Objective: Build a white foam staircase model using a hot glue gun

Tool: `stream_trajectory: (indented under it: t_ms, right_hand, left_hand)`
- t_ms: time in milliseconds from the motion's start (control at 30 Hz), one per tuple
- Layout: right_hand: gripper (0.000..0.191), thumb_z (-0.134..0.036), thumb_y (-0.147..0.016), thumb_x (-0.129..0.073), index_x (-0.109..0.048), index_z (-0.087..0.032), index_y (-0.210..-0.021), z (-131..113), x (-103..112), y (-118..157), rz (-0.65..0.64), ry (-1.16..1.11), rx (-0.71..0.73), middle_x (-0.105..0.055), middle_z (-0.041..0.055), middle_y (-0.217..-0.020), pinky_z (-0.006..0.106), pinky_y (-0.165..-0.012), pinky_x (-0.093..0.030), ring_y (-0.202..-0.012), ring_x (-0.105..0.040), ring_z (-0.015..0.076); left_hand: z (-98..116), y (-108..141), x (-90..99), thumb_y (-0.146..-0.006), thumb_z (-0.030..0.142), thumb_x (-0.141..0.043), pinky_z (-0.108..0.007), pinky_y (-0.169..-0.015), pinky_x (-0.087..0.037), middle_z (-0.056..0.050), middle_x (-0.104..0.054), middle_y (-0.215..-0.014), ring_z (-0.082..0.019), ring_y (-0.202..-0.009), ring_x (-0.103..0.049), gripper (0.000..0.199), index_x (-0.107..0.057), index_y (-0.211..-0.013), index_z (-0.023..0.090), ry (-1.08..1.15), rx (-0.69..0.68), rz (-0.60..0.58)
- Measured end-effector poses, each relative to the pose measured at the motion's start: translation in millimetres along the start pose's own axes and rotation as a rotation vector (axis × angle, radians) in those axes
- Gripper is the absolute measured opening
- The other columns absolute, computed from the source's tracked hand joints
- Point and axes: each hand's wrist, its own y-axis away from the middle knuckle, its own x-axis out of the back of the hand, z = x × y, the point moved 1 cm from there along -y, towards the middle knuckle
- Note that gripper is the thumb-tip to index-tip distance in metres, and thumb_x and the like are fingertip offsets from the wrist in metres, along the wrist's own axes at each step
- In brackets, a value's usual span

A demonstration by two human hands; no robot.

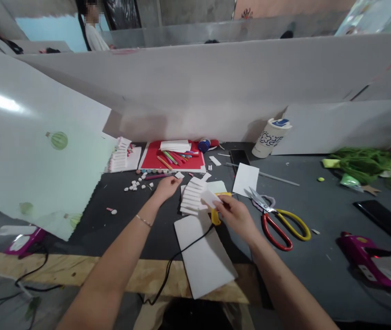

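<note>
My left hand (pixel 167 189) reaches over the dark table with its fingertips pinched at a small white piece (pixel 179 175). In my right hand (pixel 238 214) is a small white rectangular card (pixel 209 198), gripped between thumb and fingers. Beneath and beside that card lies a row of white strips (pixel 191 197), stepped like pleats. A yellow glue gun (pixel 215 217) with a black cord sits just under my right fingers, partly hidden. Nearer me, a white board (pixel 206 256) overhangs the table edge. Scissors (pixel 267 208) with one red and one yellow handle lie open to the right.
Behind are a red sheet (pixel 150 158) bearing markers (pixel 178 158), a phone (pixel 239 158) and a tilted lidded cup (pixel 271 137). A large pale sheet (pixel 37 137) stands at left. Green yarn (pixel 363 165) and a magenta device (pixel 370 261) lie right. A white partition (pixel 188 87) closes the back.
</note>
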Motion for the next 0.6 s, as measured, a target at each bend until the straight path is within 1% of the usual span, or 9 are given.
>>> stream_trajectory:
  t_ms: [67, 133, 233, 300, 367, 433, 500, 600]
  right_hand:
    - [0.034, -0.046, -0.093, -0.049, -0.066, -0.016, -0.089, 3.2, 10.4, -7.6, 0.037, -0.141, -0.063, -0.064, 0.003, -0.075, 0.029, -0.063, -0.049, -0.063, -0.06, 0.0159]
    - [0.038, -0.05, -0.089, -0.053, -0.067, -0.015, -0.096, 6.3, 18.2, -16.3, 0.064, -0.239, -0.104, -0.065, 0.0031, -0.075, 0.03, -0.065, -0.052, -0.064, -0.063, 0.0164]
    - [0.045, -0.054, -0.081, -0.062, -0.065, -0.015, -0.104, 11.5, 22.5, -29.3, 0.116, -0.346, -0.153, -0.065, 0.0007, -0.07, 0.032, -0.065, -0.054, -0.063, -0.063, 0.0162]
    - [0.048, -0.055, -0.075, -0.068, -0.063, -0.016, -0.102, 15.0, 20.7, -36.0, 0.161, -0.407, -0.179, -0.064, -0.0001, -0.069, 0.032, -0.062, -0.054, -0.062, -0.063, 0.016]
    - [0.048, -0.057, -0.071, -0.071, -0.063, -0.017, -0.096, 17.8, 17.0, -40.1, 0.193, -0.447, -0.193, -0.064, -0.0004, -0.068, 0.031, -0.059, -0.054, -0.061, -0.063, 0.0161]
    - [0.047, -0.059, -0.07, -0.073, -0.063, -0.019, -0.092, 19.5, 13.3, -41.8, 0.196, -0.485, -0.202, -0.064, -0.0009, -0.066, 0.031, -0.058, -0.054, -0.059, -0.062, 0.0159]
    - [0.046, -0.059, -0.068, -0.074, -0.064, -0.02, -0.09, 19.8, 10.9, -41.9, 0.194, -0.543, -0.212, -0.064, -0.0012, -0.065, 0.032, -0.06, -0.055, -0.059, -0.062, 0.0155]
    - [0.046, -0.057, -0.065, -0.078, -0.066, -0.02, -0.09, 17.0, 9.6, -41.3, 0.192, -0.641, -0.246, -0.066, -0.0006, -0.069, 0.032, -0.064, -0.055, -0.062, -0.064, 0.0158]
  left_hand:
    - [4.1, -2.6, -17.6, -0.072, 0.033, -0.074, -0.033, -0.075, -0.043, -0.001, -0.055, -0.056, -0.02, -0.069, -0.055, 0.029, -0.06, -0.052, 0.018, -0.109, -0.042, -0.014]
    - [5.9, -3.0, -28.0, -0.068, 0.034, -0.077, -0.038, -0.086, -0.041, -0.003, -0.057, -0.065, -0.025, -0.081, -0.057, 0.027, -0.06, -0.054, 0.018, -0.193, -0.075, -0.004]
    - [4.2, -1.2, -34.6, -0.062, 0.033, -0.081, -0.042, -0.1, -0.035, -0.007, -0.059, -0.085, -0.03, -0.1, -0.054, 0.022, -0.065, -0.065, 0.018, -0.27, -0.11, 0.034]
    - [2.2, 0.1, -36.9, -0.06, 0.03, -0.082, -0.042, -0.104, -0.033, -0.008, -0.058, -0.093, -0.031, -0.108, -0.052, 0.023, -0.067, -0.072, 0.018, -0.288, -0.124, 0.046]
    - [1.3, 1.0, -39.0, -0.058, 0.027, -0.083, -0.042, -0.105, -0.034, -0.007, -0.057, -0.096, -0.031, -0.11, -0.051, 0.025, -0.067, -0.075, 0.018, -0.277, -0.13, 0.045]
    - [2.3, 2.6, -40.5, -0.059, 0.025, -0.082, -0.042, -0.102, -0.038, -0.006, -0.057, -0.095, -0.029, -0.107, -0.053, 0.025, -0.064, -0.075, 0.018, -0.236, -0.124, 0.034]
    - [5.1, 6.0, -39.9, -0.063, 0.026, -0.079, -0.04, -0.095, -0.044, -0.005, -0.059, -0.092, -0.026, -0.099, -0.057, 0.025, -0.06, -0.078, 0.018, -0.167, -0.104, 0.002]
    - [12.4, 15.4, -32.9, -0.074, 0.034, -0.071, -0.036, -0.078, -0.05, -0.003, -0.062, -0.081, -0.02, -0.08, -0.062, 0.026, -0.055, -0.086, 0.018, -0.046, -0.056, -0.095]
